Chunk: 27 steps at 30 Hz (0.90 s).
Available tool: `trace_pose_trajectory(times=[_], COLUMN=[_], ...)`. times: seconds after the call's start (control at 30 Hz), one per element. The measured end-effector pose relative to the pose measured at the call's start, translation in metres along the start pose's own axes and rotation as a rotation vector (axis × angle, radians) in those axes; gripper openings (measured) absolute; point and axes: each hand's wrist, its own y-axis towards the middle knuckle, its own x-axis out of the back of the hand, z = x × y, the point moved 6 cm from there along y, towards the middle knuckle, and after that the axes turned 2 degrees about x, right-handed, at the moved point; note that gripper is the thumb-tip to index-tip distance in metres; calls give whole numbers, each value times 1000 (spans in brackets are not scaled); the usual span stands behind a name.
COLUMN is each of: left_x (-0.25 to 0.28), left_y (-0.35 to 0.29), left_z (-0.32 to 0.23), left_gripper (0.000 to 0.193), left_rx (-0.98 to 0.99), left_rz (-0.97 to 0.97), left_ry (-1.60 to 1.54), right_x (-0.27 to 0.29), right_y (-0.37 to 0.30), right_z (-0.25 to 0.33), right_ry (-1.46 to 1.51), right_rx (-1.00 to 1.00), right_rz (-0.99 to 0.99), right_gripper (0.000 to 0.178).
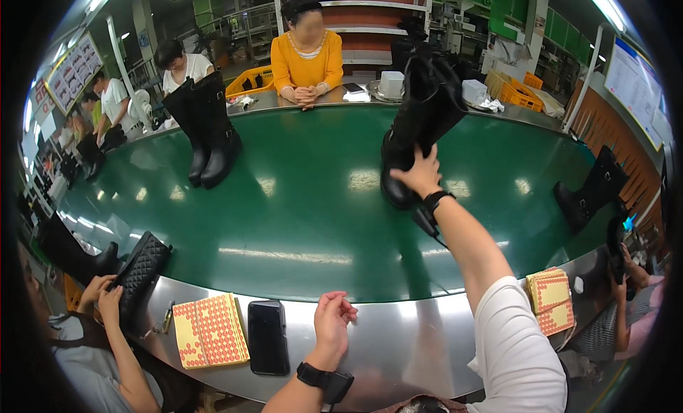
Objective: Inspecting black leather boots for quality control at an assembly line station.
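Note:
A pair of tall black boots [421, 103] stands on the green table, right of the middle. My right hand [421, 172] reaches out to their ankle part, thumb and fingers spread against the black surface; no firm grip shows. Closer to me, my left hand [334, 317] hovers at the metal edge with its fingers curled in and nothing visible in them. Beside it lies a black phone [267, 337]. Another pair of black boots [206, 132] stands at the far left of the green surface [306, 192].
A single-looking black boot [592, 189] is at the right. Yellow card stacks with red dots [211, 330] lie on the metal edge [398, 349], another card stack [551, 299] further right. A co-worker at left handles a quilted black boot [144, 267]. A person in yellow [307, 61] sits opposite.

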Motion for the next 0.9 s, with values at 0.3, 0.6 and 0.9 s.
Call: trace_pose_trajectory(times=[0.3, 0.6, 0.9], left_x=[8, 6, 5], left_y=[8, 6, 4], left_z=[19, 19, 21], left_gripper=[14, 14, 14], left_rx=[62, 105, 135], left_rz=[47, 45, 49], left_ry=[82, 96, 160], right_x=[-58, -70, -86], right_y=[-35, -25, 22], right_z=[-25, -16, 1], right_ry=[-186, -234, -210], right_rx=[76, 198, 76], right_rz=[136, 32, 3], right_gripper=[85, 77, 77])
